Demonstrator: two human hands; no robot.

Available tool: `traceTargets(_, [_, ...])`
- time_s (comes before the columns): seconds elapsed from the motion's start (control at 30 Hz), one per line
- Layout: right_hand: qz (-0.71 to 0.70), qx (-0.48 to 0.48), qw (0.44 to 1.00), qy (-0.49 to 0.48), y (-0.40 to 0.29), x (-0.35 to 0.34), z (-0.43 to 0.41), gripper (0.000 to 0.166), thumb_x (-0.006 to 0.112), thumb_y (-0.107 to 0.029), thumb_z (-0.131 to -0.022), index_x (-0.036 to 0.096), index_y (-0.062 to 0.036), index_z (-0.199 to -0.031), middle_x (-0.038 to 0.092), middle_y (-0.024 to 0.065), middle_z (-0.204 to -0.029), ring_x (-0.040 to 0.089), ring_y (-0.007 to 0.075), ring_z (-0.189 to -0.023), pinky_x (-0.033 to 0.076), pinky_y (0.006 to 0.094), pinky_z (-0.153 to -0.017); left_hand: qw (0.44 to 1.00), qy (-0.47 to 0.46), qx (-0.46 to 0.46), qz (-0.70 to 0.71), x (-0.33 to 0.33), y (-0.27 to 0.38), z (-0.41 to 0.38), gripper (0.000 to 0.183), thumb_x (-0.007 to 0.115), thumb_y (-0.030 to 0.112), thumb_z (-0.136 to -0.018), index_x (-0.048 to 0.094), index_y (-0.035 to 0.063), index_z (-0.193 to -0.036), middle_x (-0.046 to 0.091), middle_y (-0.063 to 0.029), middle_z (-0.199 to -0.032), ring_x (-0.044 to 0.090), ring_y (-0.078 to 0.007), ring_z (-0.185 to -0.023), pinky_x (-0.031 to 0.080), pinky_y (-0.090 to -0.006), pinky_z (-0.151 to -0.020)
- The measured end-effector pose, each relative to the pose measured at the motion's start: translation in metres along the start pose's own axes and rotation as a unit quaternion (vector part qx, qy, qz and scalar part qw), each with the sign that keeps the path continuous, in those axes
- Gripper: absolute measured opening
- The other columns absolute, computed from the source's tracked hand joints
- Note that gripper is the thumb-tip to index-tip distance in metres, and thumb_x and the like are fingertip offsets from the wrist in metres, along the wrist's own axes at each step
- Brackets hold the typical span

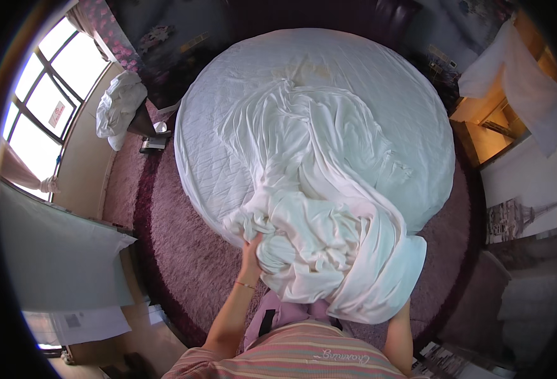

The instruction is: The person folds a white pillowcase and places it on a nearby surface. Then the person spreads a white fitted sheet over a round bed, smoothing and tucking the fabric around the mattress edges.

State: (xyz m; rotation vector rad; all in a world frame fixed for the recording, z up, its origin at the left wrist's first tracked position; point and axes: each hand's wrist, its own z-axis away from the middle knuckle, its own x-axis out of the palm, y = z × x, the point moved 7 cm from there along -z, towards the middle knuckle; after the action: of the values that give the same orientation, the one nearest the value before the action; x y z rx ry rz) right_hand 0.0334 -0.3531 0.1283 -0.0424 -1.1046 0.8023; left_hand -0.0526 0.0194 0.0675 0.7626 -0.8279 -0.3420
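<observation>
A large white sheet or cover (pixel 306 222) lies bunched over the near half of a round bed, its wrinkled folds running toward the middle. My left hand (pixel 252 253) grips the gathered cloth at its left edge, with the fingers partly buried in it. On the right side, my forearm reaches up under the hanging cloth, which hides my right hand. Beneath the bunched cloth, the round mattress (pixel 415 118) wears a white quilted cover with a yellowish patch near the far side.
A round purple rug (pixel 188 275) surrounds the bed. White bedding (pixel 121 104) is heaped on a piece of furniture by the window at left. Sheer white fabric (pixel 519 76) hangs at the upper right, beside a lit opening. A covered surface (pixel 65 260) stands at lower left.
</observation>
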Motion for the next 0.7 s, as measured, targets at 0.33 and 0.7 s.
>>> traceTargets(0.33, [0.465,-0.051,0.882,0.057,0.018,0.006,-0.039,0.069,0.062,-0.035,-0.08,0.029,-0.0134,-0.137,0.034,0.0129,-0.137,0.037,0.0267,-0.123,0.032,0.0421,-0.097,0.985,-0.074,-0.026,0.157,0.066,0.097,0.056,0.045,0.042,0.017,-0.093,0.031,0.0089,-0.136,0.043,-0.0065,-0.131,0.045,-0.0187,-0.118,0.037,-0.0343,-0.099])
traceTargets(0.7, [0.72,-0.064,0.606,-0.333,0.137,0.115,-0.022,0.044,0.061,-0.014,-0.081,0.047,-0.0061,-0.122,0.058,0.0103,-0.109,0.053,0.021,-0.103,0.044,0.0325,-0.084,0.977,-0.174,0.099,-0.077,0.108,0.133,0.066,0.048,0.05,0.017,-0.09,0.033,0.0069,-0.135,0.045,-0.012,-0.127,0.045,-0.0187,-0.116,0.038,-0.0329,-0.097])
